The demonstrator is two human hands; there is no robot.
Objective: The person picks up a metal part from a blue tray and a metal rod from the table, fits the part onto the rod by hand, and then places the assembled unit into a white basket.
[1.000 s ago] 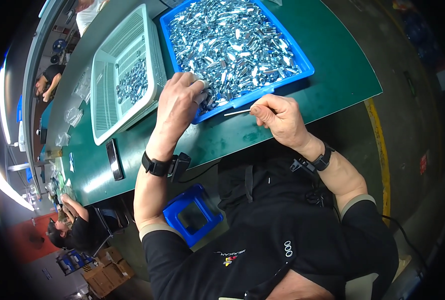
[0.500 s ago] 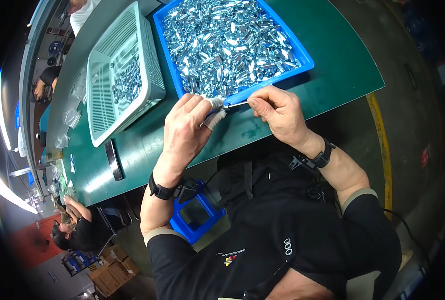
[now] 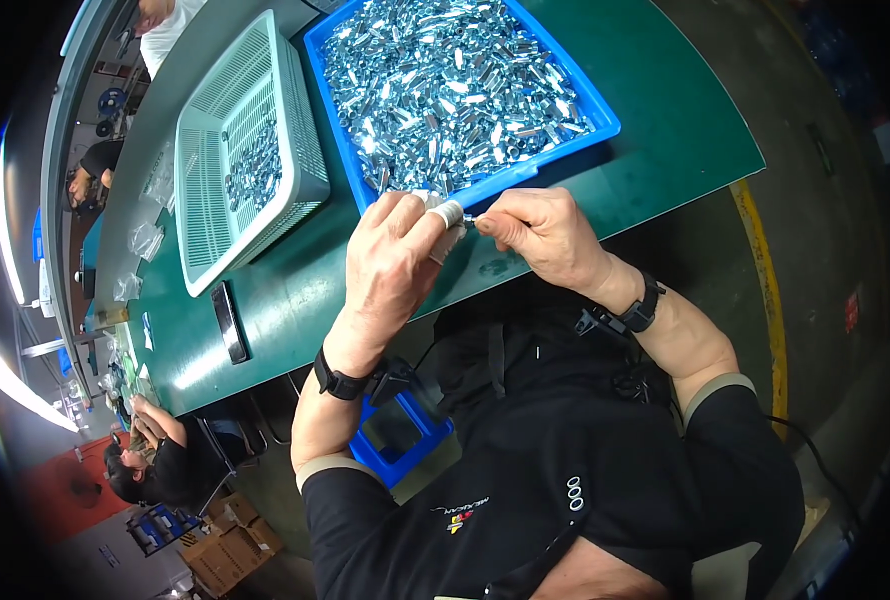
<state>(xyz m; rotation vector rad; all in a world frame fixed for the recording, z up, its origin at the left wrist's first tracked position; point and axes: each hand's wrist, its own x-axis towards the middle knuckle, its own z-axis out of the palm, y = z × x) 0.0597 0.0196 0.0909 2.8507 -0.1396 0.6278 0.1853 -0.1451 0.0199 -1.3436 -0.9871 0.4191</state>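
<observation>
My left hand [image 3: 393, 258], white tape wrapped round some of its fingers, is closed on a small metal piece [image 3: 468, 221] at the near edge of a blue tray [image 3: 555, 152]. From the right, my right hand [image 3: 553, 238] pinches a thin metal rod against that piece. Its fingertips almost meet the left hand's, and they hide most of the rod. Heaped in the tray behind both hands are many shiny hexagonal metal pieces [image 3: 455, 90].
Left of the tray, a pale green basket [image 3: 310, 150] holds a smaller pile of metal parts [image 3: 255, 165]. A black phone-like slab [image 3: 230, 322] lies on the green table [image 3: 295, 310]. Below the table is a blue stool [image 3: 405, 440]. Other people sit farther left.
My right hand has moved left toward my left hand, so the length of rod showing between them has shrunk. My left hand has shifted slightly right.
</observation>
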